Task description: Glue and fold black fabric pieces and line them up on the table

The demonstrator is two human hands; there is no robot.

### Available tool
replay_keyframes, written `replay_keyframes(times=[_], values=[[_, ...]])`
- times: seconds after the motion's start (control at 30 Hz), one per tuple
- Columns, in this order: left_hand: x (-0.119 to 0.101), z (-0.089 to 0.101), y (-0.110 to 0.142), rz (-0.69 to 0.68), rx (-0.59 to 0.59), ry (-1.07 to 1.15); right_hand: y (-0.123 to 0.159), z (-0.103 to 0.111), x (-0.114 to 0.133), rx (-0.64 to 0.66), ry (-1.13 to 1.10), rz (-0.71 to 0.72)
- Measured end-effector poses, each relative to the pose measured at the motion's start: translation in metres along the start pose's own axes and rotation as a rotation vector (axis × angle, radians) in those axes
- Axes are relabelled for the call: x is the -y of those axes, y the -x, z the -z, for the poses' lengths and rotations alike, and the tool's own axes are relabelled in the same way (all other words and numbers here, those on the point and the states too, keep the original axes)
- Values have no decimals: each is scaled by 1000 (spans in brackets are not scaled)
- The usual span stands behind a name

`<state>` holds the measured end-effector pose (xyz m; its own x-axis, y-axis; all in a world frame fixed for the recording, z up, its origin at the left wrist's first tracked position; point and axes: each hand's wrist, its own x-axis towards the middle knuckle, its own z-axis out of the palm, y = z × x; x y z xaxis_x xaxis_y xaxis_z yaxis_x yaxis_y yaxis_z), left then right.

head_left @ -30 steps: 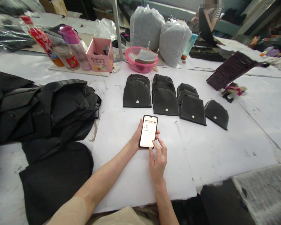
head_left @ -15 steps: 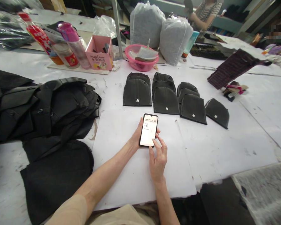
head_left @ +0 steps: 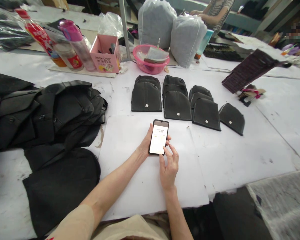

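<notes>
Over the white tabletop [head_left: 227, 156], near smooth, dome-topped black panels [head_left: 177, 105], your left hand [head_left: 145, 145] wraps a round-cornered smartphone [head_left: 158, 137], black-rimmed with a glowing white screen [head_left: 157, 143], while your right hand [head_left: 169, 165], loosely curled and gripping nothing, has fingertips [head_left: 165, 150] at the screen's lower corner.

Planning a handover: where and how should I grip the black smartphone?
Probably pinch the lit black smartphone by its uncovered top edge from the far side: the left hand holds its sides and the right hand is near its bottom.
</notes>
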<state>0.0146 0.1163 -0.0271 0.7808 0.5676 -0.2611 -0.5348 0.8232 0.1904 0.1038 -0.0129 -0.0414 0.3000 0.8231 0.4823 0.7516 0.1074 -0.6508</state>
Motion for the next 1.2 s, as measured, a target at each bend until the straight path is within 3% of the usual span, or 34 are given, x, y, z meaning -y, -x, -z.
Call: replay_keyframes(times=[0.67, 1.2], values=[[-1, -1, 2, -6, -14, -8, 0, -1, 2, -15, 37, -45], [0, 7, -2, -14, 1, -53, -3, -6, 1, -13, 105, 30]])
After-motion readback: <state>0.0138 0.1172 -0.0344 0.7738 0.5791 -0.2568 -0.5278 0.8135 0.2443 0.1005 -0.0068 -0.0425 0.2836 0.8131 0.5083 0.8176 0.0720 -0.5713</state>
